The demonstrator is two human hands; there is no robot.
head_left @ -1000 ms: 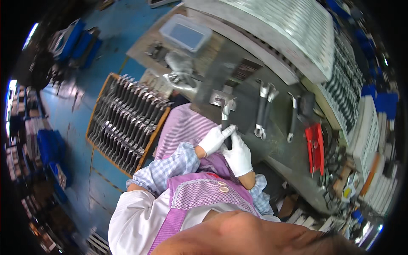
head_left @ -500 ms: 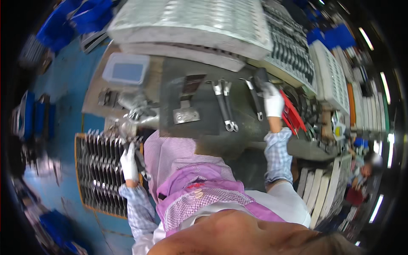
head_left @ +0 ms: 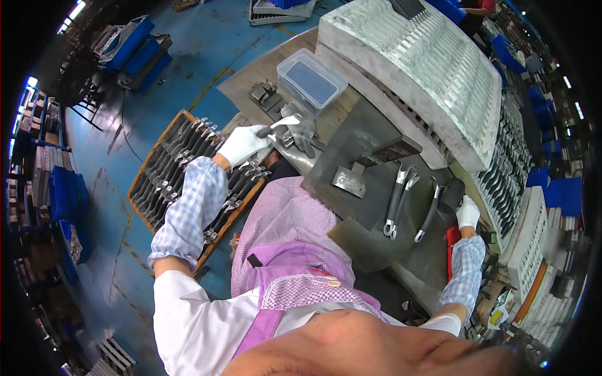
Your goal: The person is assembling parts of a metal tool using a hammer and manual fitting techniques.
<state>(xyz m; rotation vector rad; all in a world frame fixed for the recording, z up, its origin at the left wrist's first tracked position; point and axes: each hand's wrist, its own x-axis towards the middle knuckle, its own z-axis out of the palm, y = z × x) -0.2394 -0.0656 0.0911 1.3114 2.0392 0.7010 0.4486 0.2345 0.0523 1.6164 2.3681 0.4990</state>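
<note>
My left hand (head_left: 241, 145), in a white glove, is closed around a wrench (head_left: 285, 121) with a dark handle. Its bright metal end points right, above a grey glove (head_left: 303, 134) on the bench. Also white-gloved, my right hand (head_left: 468, 213) is closed at a thick black cylindrical tool (head_left: 451, 195) on the right of the bench; its fingers are partly hidden. Left of that tool lies a black-handled wrench (head_left: 428, 213), with a pair of similar wrenches (head_left: 396, 203) beside it. A metal block (head_left: 348, 182) and an upright dark plate (head_left: 392, 151) are mid-bench.
By my left arm, a wooden-edged rack (head_left: 164, 150) holds several rows of dark-handled wrenches. A clear plastic box (head_left: 311, 79) and metal clamp-like parts (head_left: 266, 97) are at the back left. Large white slotted trays (head_left: 401, 69) rise behind the bench. Something red (head_left: 451, 241) lies by my right wrist.
My left hand has risen from beside the rack towards the grey glove, the wrench now plainly in it. My right hand stays near the black tool. The view has turned left.
</note>
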